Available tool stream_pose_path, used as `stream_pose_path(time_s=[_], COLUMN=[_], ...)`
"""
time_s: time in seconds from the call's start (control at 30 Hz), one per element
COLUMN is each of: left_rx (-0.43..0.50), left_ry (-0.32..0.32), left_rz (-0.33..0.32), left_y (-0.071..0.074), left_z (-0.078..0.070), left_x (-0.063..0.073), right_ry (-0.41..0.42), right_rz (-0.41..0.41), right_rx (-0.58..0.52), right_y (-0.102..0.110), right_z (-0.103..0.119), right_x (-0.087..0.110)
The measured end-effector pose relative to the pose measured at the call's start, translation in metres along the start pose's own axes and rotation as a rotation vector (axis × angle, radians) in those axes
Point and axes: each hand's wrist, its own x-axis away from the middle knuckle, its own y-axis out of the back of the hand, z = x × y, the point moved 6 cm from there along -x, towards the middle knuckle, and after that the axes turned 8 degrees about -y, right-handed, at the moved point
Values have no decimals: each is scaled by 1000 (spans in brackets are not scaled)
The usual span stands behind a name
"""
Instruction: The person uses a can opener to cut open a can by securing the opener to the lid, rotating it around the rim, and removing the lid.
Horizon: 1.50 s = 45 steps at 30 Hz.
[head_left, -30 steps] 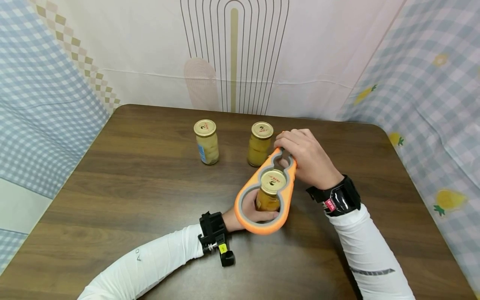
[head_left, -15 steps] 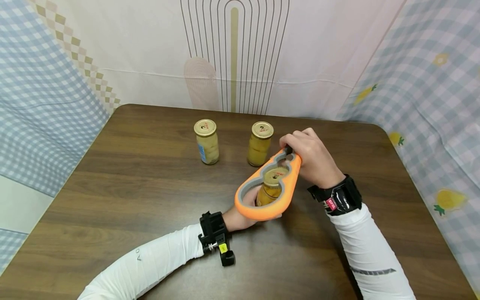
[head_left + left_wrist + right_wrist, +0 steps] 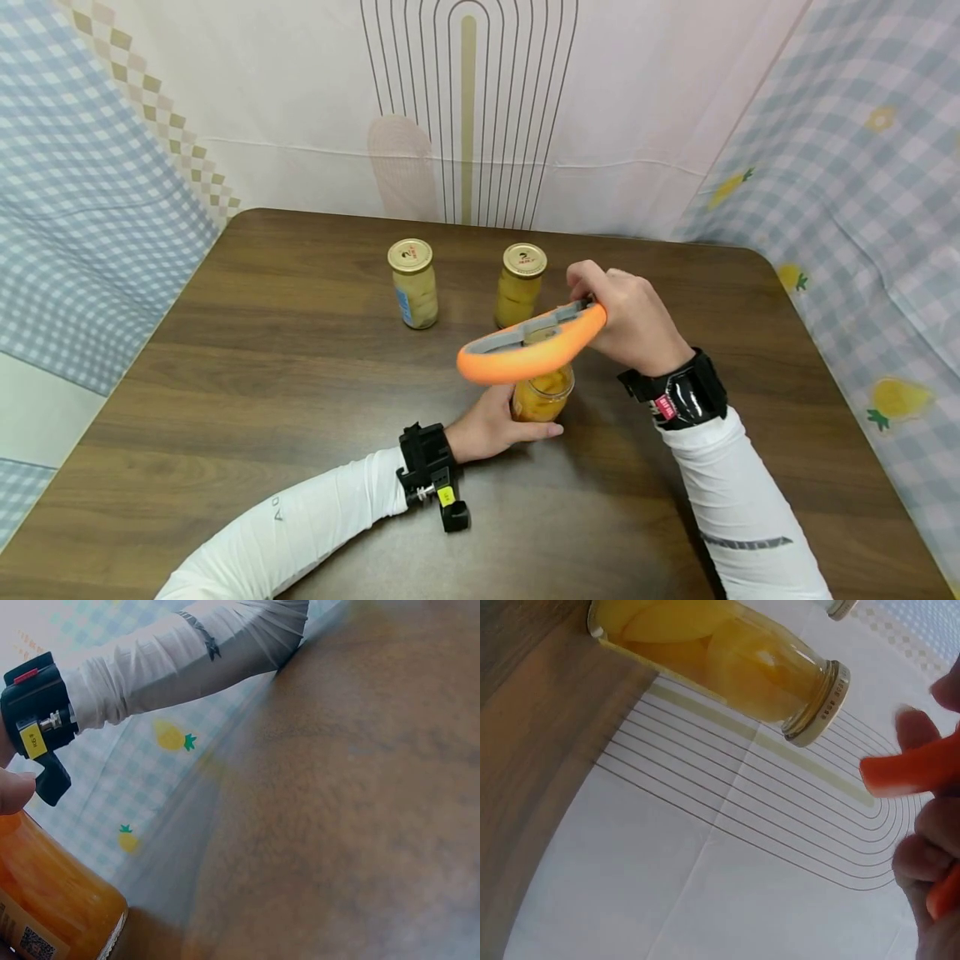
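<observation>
My left hand [image 3: 495, 423] grips a glass jar of yellow-orange fruit pieces [image 3: 542, 403] standing on the table. Its rim looks uncovered, with fruit showing inside; the side label appears in the left wrist view on the jar [image 3: 56, 892]. Above and behind that rim, my right hand [image 3: 633, 321] holds an orange jar opener [image 3: 536, 364] with a grey inner lining, tilted nearly edge-on. A gold lid [image 3: 540, 335] shows partly within the opener's loop; most of it is hidden. In the right wrist view, curled fingers hold the orange opener [image 3: 907, 771].
Two lidded jars of pale fruit stand farther back, a left jar [image 3: 416, 292] and a right jar [image 3: 517, 296]. The right one is close behind the opener. The brown wooden table [image 3: 285, 350] ends at a patterned cloth [image 3: 637, 117].
The opener has tipped up and risen off the jar, its loop end lifting away. The gold lid has left the jar with it, exposing the rim. The left hand stays put.
</observation>
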Motion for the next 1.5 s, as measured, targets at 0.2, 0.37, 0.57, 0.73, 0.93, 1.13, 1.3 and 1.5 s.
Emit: stream_pose_path(time_s=[0.2, 0.37, 0.57, 0.73, 0.93, 1.13, 1.3, 1.5], left_rx=[25, 1, 8, 2, 15, 25, 25, 3], left_ry=[79, 109, 134, 134, 114, 81, 74, 80], left_rz=[17, 16, 20, 17, 13, 6, 1, 1], left_y=[-2, -1, -1, 0, 0, -2, -2, -1], left_z=[4, 5, 6, 5, 2, 0, 1, 3], left_x=[0, 1, 2, 2, 1, 0, -1, -1], right_ry=[-53, -142, -221, -218, -208, -162, -151, -144], right_rz=[57, 119, 159, 162, 174, 138, 121, 103], right_rx=[-70, -60, 27, 78, 93, 107, 108, 111], right_y=[0, 0, 3, 4, 4, 10, 14, 19], right_z=[-5, -8, -11, -11, -11, -8, -10, -11], right_x=[1, 1, 1, 0, 0, 3, 7, 13])
